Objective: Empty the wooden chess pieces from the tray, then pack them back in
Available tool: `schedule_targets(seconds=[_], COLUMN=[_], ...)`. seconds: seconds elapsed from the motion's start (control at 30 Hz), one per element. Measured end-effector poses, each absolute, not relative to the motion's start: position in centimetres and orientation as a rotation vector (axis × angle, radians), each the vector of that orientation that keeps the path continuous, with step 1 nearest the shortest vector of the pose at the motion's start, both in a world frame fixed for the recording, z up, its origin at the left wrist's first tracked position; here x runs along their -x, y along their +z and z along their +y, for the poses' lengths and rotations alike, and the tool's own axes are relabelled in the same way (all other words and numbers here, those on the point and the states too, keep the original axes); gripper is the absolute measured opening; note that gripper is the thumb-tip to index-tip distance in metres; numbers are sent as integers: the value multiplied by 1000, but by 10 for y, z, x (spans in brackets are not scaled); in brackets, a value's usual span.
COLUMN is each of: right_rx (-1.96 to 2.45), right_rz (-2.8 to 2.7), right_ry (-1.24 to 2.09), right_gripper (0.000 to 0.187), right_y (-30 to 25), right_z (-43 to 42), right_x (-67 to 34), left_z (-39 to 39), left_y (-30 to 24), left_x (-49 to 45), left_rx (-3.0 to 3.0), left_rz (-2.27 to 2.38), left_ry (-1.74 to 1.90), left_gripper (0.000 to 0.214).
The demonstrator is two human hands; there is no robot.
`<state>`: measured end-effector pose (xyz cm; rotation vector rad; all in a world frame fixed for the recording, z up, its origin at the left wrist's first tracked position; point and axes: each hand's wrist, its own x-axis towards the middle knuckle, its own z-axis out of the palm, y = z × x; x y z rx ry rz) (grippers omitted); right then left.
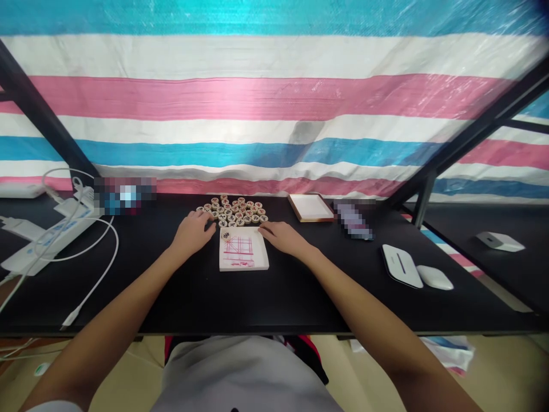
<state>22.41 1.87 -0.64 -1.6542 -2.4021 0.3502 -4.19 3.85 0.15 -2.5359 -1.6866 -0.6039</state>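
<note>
A cluster of round xiangqi pieces [237, 210] with red and black characters lies behind a shallow white box [223, 264]. Pink printed lines mark the box's floor, and one xiangqi piece [225, 234] sits in its far left corner. My left hand [193, 233] rests at the left edge of the cluster, fingertips by the nearest pieces and thumb spread apart. At the box's far right corner, my right hand [285, 236] reaches in with stretched fingers; its fingertips meet or nearly meet the rim. Neither hand visibly holds a piece.
A second shallow box part [311, 207] with brown sides stands right of the pieces, beside a blurred phone-like object [354, 220]. Farther right are a white trackpad-like device [402, 265] and a white mouse [434, 277]. A power strip [51, 240] with white cables occupies the left.
</note>
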Motion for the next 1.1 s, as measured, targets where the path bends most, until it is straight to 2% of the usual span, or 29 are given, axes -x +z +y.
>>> schedule_targets(seconds=[0.27,0.4,0.7,1.1], right_rx=[1644,1659,1648,1672], right_rz=[-2393,-2401,-2404,-2401], right_ry=[349,353,343,352], right_gripper=[31,31,32,31], right_y=[-5,-6,-9,-8], right_z=[18,18,20,20], right_x=[-224,-224,-225,-224], left_z=[46,49,51,42], left_y=[-7,-8,-7,3], left_x=[52,53,53,50], left_rx=[2368,2374,2411,2472], left_rz=[-1835,-1880,-1889,-1875], left_ry=[-232,-193,-232,-257], left_gripper=[36,40,26,24])
